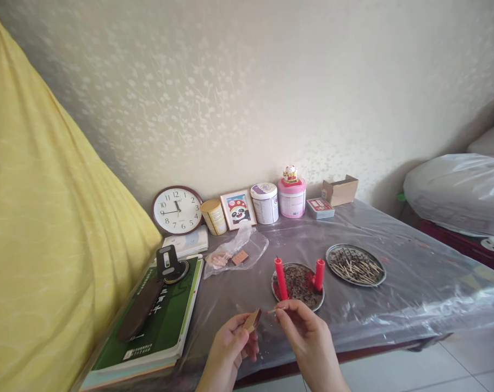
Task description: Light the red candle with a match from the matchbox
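Head view: my left hand is pinching a matchbox, my right hand is gripping a match, both hovering over the table's near edge, just short of 2 red candles.

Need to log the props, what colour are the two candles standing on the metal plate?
Both candles are red, clearest in the head view.

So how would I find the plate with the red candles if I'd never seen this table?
Start at the plastic-covered table along the wall and look just beyond the person's hands. Two round metal plates sit side by side there. Yours is the nearer, left plate, with two red candles standing on it; the right plate holds only thin sticks.
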Action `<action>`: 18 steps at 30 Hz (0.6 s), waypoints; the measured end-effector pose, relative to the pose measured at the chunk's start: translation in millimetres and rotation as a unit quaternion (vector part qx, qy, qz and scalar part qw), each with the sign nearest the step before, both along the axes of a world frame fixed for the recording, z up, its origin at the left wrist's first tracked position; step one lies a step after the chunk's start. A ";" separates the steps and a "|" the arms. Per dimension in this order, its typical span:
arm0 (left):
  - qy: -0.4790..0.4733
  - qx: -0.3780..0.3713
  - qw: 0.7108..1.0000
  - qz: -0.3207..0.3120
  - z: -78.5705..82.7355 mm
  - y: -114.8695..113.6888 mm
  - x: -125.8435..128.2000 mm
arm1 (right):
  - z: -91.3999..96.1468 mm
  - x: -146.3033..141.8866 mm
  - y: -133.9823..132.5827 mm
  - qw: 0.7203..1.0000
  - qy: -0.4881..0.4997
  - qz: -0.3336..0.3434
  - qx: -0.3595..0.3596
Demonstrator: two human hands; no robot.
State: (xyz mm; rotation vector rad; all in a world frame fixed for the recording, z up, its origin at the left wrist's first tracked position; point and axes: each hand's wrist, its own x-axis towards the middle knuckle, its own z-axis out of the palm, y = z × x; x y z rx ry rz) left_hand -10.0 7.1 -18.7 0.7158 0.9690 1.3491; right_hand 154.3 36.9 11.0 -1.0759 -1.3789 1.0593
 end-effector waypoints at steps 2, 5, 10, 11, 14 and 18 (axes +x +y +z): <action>0.002 0.003 1.000 0.002 -0.6 0.3 0.3 | 1.2 1.8 -1.3 0.998 -0.039 -0.011 0.039; 0.007 0.012 1.000 0.001 -0.4 0.4 0.7 | 3.2 2.0 -5.4 0.991 -0.088 0.000 0.105; 0.016 0.023 1.000 0.014 0.0 -0.9 -0.6 | 4.7 0.8 -13.3 0.969 -0.128 0.058 0.203; 0.021 0.030 0.999 0.015 -0.9 -1.4 -0.8 | 3.6 0.7 -13.4 0.965 -0.134 0.068 0.215; 0.039 0.065 0.997 -0.010 -4.6 -3.6 -1.8 | -3.5 0.1 -7.9 0.969 -0.158 0.048 0.182; 0.022 0.100 0.994 -0.038 -3.3 -5.2 -9.5 | -11.3 1.7 5.1 0.992 -0.119 -0.029 0.009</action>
